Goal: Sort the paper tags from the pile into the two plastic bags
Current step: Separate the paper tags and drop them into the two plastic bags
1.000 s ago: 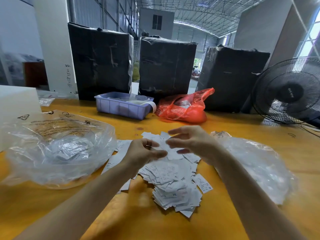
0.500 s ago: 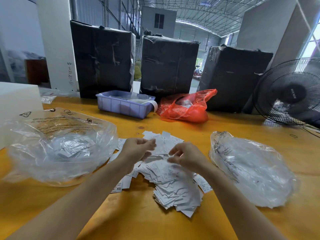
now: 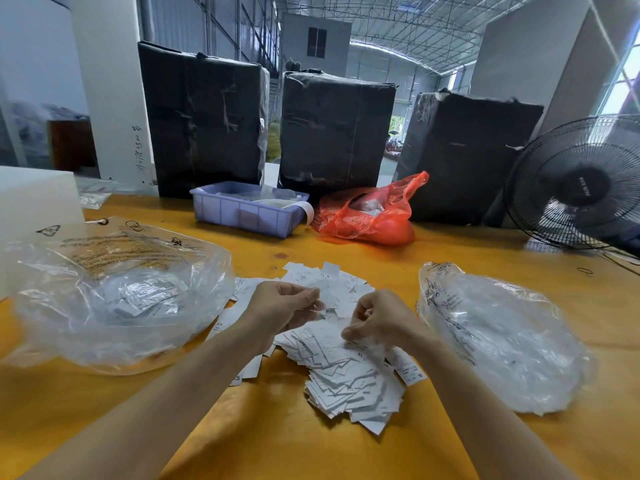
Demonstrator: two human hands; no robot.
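Head view: right hand (image 3: 377, 317) has dropped onto the loose pile of white paper tags (image 3: 349, 372) mid-table, pinching one; left hand (image 3: 280, 311) still pinches a tag. Clear plastic bags (image 3: 114, 292) (image 3: 502, 337) flank the pile, unchanged.

bare table (image 3: 398, 271) between pile (image 3: 346, 375) and tray (image 3: 242, 213) | bags (image 3: 114, 296) flank pile

Size letters showed on the white paper tags heaped on the yellow bench: "XL" (image 3: 360, 355) on one near the middle of the pile, "XS" (image 3: 349, 388) on another lower down, "M" (image 3: 420, 375) on a tag at the right edge. The left clear plastic bag (image 3: 114, 292) carried a recycling triangle (image 3: 48, 231) and blocks of print too small to read. Handwritten digits ran down the white pillar (image 3: 138, 150), unclear.
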